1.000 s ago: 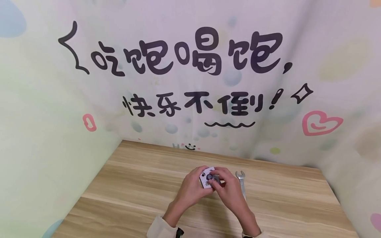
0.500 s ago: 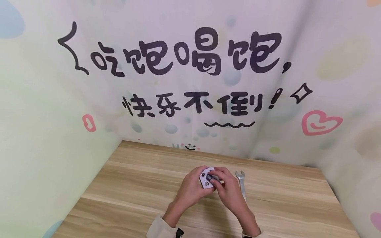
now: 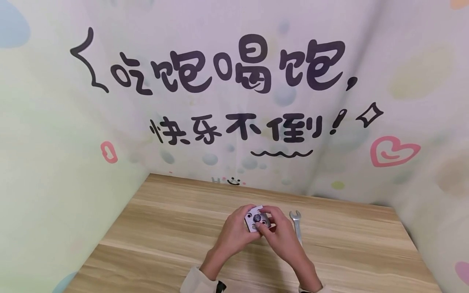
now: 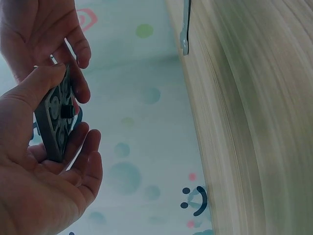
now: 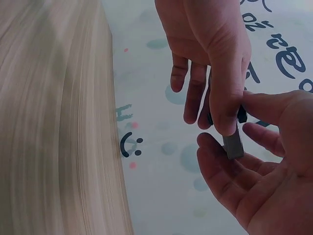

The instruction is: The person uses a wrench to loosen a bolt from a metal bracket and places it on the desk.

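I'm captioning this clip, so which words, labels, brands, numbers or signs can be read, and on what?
"吃饱喝饱," – upper black line on the back wall.
"快乐不倒!" – black line below it, same wall.
Faint pale lettering beside the small smiley, low on that wall: perhaps an "H", otherwise too blurred.
Metal plate and wrench: no marking can be made out.

Left hand grips metal plate, dark bolt at its middle. Right hand holds plate's right side. Wrench right of hands on wooden table. Black lettering across far wall.
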Motion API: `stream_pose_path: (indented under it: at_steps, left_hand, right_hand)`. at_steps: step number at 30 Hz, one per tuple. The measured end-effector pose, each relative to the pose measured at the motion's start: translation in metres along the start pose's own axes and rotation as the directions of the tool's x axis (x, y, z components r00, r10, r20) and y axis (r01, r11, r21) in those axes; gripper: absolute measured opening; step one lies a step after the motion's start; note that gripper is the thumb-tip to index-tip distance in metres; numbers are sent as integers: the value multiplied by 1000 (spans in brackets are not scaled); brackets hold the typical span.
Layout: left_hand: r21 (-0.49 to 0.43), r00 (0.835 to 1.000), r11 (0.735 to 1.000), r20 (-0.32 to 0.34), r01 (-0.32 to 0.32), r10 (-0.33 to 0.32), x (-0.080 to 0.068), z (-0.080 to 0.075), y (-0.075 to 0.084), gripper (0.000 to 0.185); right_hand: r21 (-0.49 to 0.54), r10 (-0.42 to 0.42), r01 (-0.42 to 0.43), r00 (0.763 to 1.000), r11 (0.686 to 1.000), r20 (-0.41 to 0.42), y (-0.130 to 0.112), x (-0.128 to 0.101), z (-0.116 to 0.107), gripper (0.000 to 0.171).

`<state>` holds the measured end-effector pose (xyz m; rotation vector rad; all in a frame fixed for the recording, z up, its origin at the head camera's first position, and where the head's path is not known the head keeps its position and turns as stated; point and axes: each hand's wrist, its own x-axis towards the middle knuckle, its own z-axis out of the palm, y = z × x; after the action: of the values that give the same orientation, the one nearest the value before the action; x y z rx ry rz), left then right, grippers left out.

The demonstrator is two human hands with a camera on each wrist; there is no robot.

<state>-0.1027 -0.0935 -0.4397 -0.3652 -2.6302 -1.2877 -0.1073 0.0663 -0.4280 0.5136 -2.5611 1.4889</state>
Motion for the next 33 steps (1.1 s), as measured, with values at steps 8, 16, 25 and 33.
stream_pose_path:
  at_steps: [8, 16, 25, 33]
  left_hand:
    - [-1, 1000, 1000, 14, 6, -6, -1, 0, 1, 62]
    - [2, 1000, 1000, 15, 5, -5, -1, -2, 2, 62]
    - [8, 1000, 1000, -4, -23, 23, -1, -1, 1, 61]
    - [-2, 1000, 1000, -3, -21, 21, -1, -2, 1, 60]
  right_hand:
    - [-2, 11, -11, 1000, 1000, -28, -2, -1, 2, 27]
    - [-42, -44, 42, 998, 998, -42, -2, 0, 1, 26]
    - [-66, -73, 72, 997, 995, -19, -1, 0, 0, 25]
    - [-79, -107, 106, 994, 991, -13, 1, 0, -1, 28]
